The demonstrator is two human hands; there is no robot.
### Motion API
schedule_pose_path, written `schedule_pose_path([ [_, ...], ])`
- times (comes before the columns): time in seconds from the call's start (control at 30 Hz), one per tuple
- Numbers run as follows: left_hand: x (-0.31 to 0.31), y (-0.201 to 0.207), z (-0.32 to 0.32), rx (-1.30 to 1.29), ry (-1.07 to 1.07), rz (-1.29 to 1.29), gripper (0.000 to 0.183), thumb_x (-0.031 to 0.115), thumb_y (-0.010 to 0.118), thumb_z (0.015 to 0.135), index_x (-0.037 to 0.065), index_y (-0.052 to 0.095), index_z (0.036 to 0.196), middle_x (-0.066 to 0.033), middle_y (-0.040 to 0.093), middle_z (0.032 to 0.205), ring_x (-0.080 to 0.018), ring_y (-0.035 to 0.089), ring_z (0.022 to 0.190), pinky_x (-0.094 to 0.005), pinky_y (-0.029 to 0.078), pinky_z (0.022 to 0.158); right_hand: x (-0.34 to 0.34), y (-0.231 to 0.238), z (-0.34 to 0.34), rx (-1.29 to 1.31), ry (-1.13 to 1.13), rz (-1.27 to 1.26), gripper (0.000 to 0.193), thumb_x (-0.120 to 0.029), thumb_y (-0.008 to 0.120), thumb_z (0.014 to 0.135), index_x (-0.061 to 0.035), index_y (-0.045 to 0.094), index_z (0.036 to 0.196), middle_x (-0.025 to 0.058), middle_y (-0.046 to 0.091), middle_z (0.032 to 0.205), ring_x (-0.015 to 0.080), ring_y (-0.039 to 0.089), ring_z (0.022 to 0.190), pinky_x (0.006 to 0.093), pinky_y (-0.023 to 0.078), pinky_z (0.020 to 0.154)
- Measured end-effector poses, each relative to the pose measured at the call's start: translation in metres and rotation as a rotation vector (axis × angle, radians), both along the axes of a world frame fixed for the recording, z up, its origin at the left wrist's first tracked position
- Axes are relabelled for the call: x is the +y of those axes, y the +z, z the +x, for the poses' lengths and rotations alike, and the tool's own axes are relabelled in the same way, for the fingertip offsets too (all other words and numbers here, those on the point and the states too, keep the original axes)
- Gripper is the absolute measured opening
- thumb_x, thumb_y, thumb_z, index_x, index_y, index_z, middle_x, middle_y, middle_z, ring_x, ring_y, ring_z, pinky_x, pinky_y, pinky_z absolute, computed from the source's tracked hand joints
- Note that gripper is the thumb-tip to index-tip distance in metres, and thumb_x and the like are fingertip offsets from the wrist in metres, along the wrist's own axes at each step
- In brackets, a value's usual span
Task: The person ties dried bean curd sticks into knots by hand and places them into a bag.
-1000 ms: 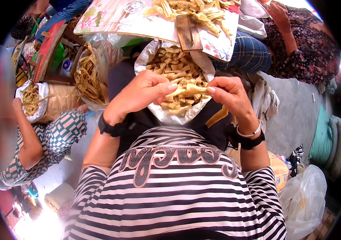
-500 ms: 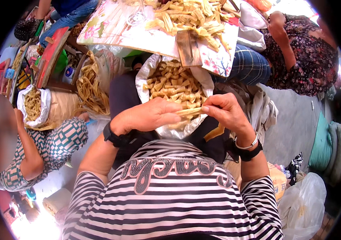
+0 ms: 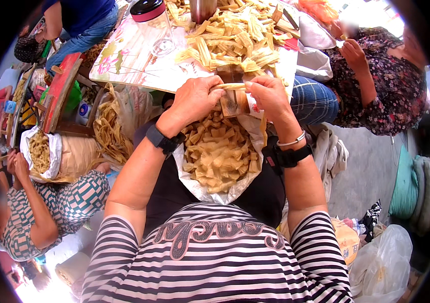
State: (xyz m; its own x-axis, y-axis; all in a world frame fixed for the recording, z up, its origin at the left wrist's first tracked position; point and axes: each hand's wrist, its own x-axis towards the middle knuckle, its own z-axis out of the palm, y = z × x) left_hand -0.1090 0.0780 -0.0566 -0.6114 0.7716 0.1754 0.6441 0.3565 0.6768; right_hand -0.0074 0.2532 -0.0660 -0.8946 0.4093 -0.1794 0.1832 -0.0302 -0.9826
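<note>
Stretched level between my hands is a pale yellow strip (image 3: 231, 86) that looks like tofu skin. One end is gripped by my left hand (image 3: 195, 98), fingers closed, and the other is pinched by my right hand (image 3: 270, 98). The strip lies over or against a dark upright plate, perhaps a blade (image 3: 229, 74), on a wooden block (image 3: 236, 107) at the table's near edge. Whether it touches is unclear. Below my hands, between my legs, a white sack (image 3: 195, 183) holds many short, folded yellow pieces (image 3: 220, 154).
A patterned table (image 3: 134, 68) carries a heap of loose strips (image 3: 240, 38), a lidded clear jar (image 3: 152, 22) and a metal cup (image 3: 203, 9). Co-workers sit left and right. Long strips (image 3: 109, 118) hang at left, near another sack (image 3: 56, 151). A clear plastic bag (image 3: 384, 262) lies at right.
Both hands have moved forward with the strip, from above the sack to the wooden block at the table edge. More of the sack's contents now shows.
</note>
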Motion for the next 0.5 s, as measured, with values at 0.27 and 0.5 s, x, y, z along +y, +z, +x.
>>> schedule_pose_path([
  [0.27, -0.025, 0.000, 0.006, -0.026, 0.057, -0.252, 0.028, 0.032, 0.060, 0.078, 0.007, 0.065, 0.089, -0.0133, 0.061, 0.071, -0.0289, 0.060, 0.068, -0.0371, 0.044, 0.059, 0.010, -0.009, 0.009, -0.003, -0.080, 0.909, 0.022, -0.019, 0.062, 0.074, 0.0019, 0.062, 0.065, 0.0101, 0.051, 0.051, 0.0144, 0.052, 0.050, 0.0334, 0.045, 0.053],
  [0.5, -0.041, 0.004, 0.087, -0.395, -0.043, 0.325, 0.034, 0.032, 0.045, 0.094, 0.003, 0.057, 0.107, -0.0136, 0.065, 0.081, -0.0251, 0.063, 0.074, -0.0334, 0.048, 0.064, -0.061, 0.033, 0.048, -0.036, 0.279, -0.477, 0.026, -0.023, 0.053, 0.092, -0.0034, 0.061, 0.077, -0.0019, 0.055, 0.058, 0.0028, 0.045, 0.043, 0.0173, 0.037, 0.038],
])
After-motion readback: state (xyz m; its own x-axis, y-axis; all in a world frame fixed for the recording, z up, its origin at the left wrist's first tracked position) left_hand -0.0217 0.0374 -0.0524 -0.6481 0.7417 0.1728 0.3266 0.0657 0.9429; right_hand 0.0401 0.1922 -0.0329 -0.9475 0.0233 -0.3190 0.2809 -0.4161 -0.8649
